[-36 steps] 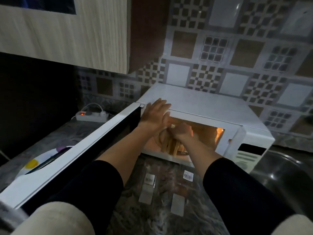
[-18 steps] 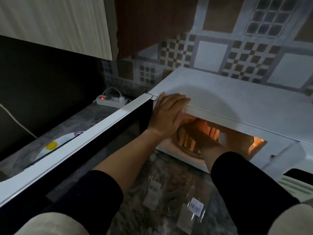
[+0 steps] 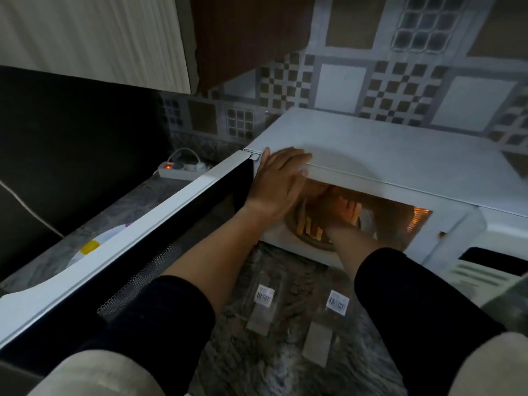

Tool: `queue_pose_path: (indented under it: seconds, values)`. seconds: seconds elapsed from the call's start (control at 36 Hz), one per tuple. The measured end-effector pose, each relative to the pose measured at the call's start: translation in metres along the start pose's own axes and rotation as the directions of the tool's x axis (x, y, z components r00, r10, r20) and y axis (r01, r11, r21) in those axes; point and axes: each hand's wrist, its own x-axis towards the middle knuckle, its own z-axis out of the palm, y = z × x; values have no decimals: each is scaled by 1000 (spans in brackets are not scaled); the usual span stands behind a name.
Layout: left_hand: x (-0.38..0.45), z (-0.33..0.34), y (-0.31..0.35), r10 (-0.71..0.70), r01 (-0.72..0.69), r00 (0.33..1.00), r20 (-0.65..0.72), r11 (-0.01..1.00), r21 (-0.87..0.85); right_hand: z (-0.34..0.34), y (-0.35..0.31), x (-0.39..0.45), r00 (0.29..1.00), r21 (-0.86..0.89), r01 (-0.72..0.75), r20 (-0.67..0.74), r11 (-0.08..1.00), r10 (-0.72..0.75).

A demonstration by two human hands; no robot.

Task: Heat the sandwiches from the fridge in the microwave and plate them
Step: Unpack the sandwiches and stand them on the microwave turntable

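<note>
1. The microwave (image 3: 385,155) sits on the surface (image 3: 280,352) with its door (image 3: 137,241) swung wide open.
2. My left hand (image 3: 278,185) lies flat, fingers straight, against the top front edge of the microwave.
3. My right hand (image 3: 335,214) is inside the lit box, on the sandwiches (image 3: 313,228). It is blurry, so I cannot tell if its grip is closed.
4. The sandwiches stand in a row on the round tray (image 3: 303,238) inside.
5. I think they are soft and light. They could fall apart, so I would hold them gently by both sides, from below.
6. A plate (image 3: 94,238) waits behind the door.
7. Empty clear wrappers (image 3: 264,304) lie in front.
</note>
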Motion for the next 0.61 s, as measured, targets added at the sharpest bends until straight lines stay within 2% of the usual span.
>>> queue_pose_path:
  seconds: [0.08,0.19,0.28,0.36,0.42,0.47,0.53,0.58,0.61]
  values:
    - [-3,-2,1,-50,53,998,39,995,-79,-4,-7,-14,1000,73,0,-1,997,0]
    - [-27,-5,9,-112,100,993,-45,973,-210,-9,-15,-36,998,119,-17,-58,993,25]
    - [-54,-7,8,-143,133,989,-39,970,-202,-5,-24,-55,995,125,-69,-70,990,78]
    - [-85,-5,7,-309,303,951,27,910,-281,5,-27,-79,997,60,-55,-50,997,58]
    - [-105,0,4,-494,512,858,143,798,-317,13,-26,-99,1000,10,-30,-6,999,30]
    - [-121,9,-4,-673,715,699,242,666,-214,20,-25,-117,998,-49,-31,51,998,33]
    - [-135,16,-12,-777,829,544,315,555,-64,27,-23,-132,995,-88,-39,87,995,46]
    - [-152,19,-18,-794,841,470,385,536,78,31,-19,-148,990,-124,-55,124,991,70]
    - [-163,23,-21,-789,828,478,386,551,101,36,-16,-156,988,-142,-66,128,988,84]
